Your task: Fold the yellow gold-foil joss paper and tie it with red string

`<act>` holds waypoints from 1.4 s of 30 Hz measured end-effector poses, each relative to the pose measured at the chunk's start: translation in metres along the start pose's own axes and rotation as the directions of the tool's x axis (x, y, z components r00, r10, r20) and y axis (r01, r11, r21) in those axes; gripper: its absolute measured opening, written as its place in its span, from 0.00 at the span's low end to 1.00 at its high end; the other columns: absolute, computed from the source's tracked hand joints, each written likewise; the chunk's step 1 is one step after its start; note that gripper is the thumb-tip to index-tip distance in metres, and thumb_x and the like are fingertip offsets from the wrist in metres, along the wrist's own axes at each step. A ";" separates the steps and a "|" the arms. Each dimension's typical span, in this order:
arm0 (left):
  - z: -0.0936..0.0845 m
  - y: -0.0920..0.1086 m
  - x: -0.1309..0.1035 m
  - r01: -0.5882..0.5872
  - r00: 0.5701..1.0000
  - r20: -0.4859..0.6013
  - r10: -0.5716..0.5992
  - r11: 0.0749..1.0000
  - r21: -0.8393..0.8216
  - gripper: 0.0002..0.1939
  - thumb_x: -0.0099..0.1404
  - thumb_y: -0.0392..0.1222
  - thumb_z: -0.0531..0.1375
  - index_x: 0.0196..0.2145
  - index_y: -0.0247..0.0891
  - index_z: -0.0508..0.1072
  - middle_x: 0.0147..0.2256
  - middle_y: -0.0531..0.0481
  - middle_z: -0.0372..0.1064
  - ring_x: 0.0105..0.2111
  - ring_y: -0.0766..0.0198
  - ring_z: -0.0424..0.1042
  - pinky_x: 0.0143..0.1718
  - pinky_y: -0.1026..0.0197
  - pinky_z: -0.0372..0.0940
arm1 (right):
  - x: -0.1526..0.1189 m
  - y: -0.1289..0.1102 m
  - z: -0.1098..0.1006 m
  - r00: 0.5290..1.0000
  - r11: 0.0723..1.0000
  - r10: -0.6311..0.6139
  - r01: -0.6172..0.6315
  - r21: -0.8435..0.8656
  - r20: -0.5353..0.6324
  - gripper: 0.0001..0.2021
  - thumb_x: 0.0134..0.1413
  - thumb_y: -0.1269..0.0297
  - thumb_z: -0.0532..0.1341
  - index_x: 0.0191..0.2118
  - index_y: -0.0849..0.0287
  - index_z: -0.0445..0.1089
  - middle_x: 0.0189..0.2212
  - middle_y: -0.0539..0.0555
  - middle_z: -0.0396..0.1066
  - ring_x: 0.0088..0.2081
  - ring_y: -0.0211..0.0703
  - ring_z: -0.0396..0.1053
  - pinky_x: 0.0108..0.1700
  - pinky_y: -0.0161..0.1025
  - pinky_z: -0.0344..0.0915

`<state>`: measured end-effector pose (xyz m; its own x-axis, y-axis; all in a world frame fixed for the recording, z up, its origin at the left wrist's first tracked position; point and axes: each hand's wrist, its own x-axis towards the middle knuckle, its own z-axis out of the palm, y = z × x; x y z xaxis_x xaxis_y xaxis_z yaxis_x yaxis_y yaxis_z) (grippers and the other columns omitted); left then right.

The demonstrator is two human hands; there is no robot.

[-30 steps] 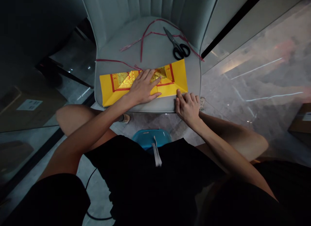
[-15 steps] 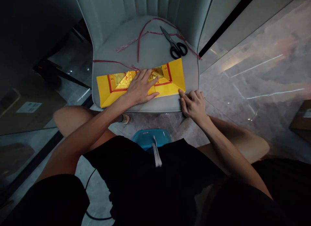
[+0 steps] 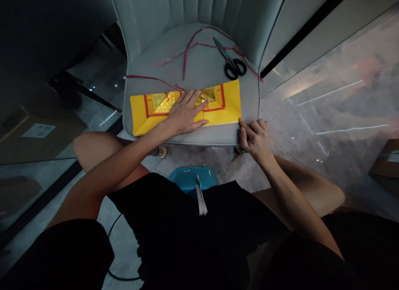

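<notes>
Folded yellow paper [image 3: 232, 100] with red borders and printed gold patterns lies across the front of the chair seat. My left hand [image 3: 185, 112] rests flat on its middle, fingers spread, and covers part of the print. At the paper's near right corner is my right hand [image 3: 256, 136]. Its index fingertip touches that corner, while the other fingers are curled in. How the right thumb meets the paper is hard to see. Behind the paper lie scissors [image 3: 230, 61] with black handles, next to thin pink-red strips [image 3: 185, 59] of ribbon or string.
The grey padded chair [image 3: 215, 138] stands in front of me, its back on the far side. Below its front edge is a blue plastic object [image 3: 193, 175]. Cardboard boxes stand at the left [image 3: 40, 132] and right [image 3: 386, 161]. A dark cable [image 3: 116, 277] runs over the floor.
The chair and everything on it appear slightly farther right, as the view has shifted. Both hands keep nearly the same places on the paper.
</notes>
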<state>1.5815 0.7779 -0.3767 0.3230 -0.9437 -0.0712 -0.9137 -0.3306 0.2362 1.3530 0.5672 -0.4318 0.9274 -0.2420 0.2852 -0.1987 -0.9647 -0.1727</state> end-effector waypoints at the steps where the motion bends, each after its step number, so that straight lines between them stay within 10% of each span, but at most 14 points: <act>1: -0.001 0.001 0.000 0.003 1.000 -0.001 -0.003 1.000 0.004 0.35 0.75 0.59 0.55 0.72 0.40 0.63 0.74 0.32 0.53 0.74 0.37 0.52 0.72 0.34 0.50 | -0.001 0.001 0.000 1.000 1.000 0.009 -0.009 -0.013 0.000 0.25 0.74 0.55 0.48 0.58 0.59 0.79 0.29 0.54 0.62 0.37 0.50 0.60 0.42 0.47 0.57; 11: 0.003 0.001 0.002 -0.019 0.999 -0.051 0.020 1.000 0.020 0.35 0.74 0.59 0.56 0.72 0.39 0.64 0.72 0.32 0.55 0.72 0.37 0.55 0.71 0.35 0.52 | 0.027 -0.012 -0.023 0.985 0.996 0.032 -0.045 -0.074 -0.169 0.27 0.75 0.54 0.44 0.54 0.58 0.80 0.34 0.59 0.70 0.38 0.53 0.68 0.48 0.56 0.65; 15: 0.009 -0.001 0.003 -0.028 0.996 -0.080 0.029 1.000 0.010 0.35 0.74 0.59 0.58 0.71 0.41 0.64 0.72 0.34 0.57 0.72 0.38 0.56 0.72 0.34 0.51 | 0.054 -0.054 -0.020 0.998 0.998 -0.059 0.059 -0.003 0.002 0.30 0.76 0.51 0.43 0.65 0.62 0.72 0.52 0.67 0.76 0.55 0.60 0.71 0.60 0.62 0.64; 21: 0.017 -0.004 0.004 -0.040 0.992 -0.123 0.038 0.999 -0.018 0.34 0.73 0.58 0.58 0.70 0.38 0.66 0.71 0.33 0.58 0.71 0.37 0.57 0.72 0.34 0.52 | 0.070 -0.097 0.008 0.968 0.987 -0.132 0.109 0.116 0.212 0.42 0.75 0.42 0.38 0.75 0.75 0.54 0.73 0.72 0.57 0.76 0.62 0.50 0.75 0.61 0.50; 42: 0.007 0.003 0.004 -0.001 0.999 -0.039 0.000 1.000 -0.030 0.46 0.71 0.60 0.58 0.75 0.29 0.53 0.73 0.27 0.53 0.73 0.34 0.52 0.74 0.35 0.47 | 0.052 -0.101 0.014 0.986 1.000 0.025 -0.023 -0.012 0.163 0.45 0.73 0.38 0.41 0.73 0.77 0.56 0.71 0.78 0.59 0.76 0.70 0.51 0.75 0.72 0.44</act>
<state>1.5785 0.7731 -0.3832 0.3326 -0.9425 -0.0337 -0.9061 -0.3293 0.2656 1.4263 0.6534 -0.4129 0.9615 -0.2455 0.1232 -0.2237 -0.9601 -0.1679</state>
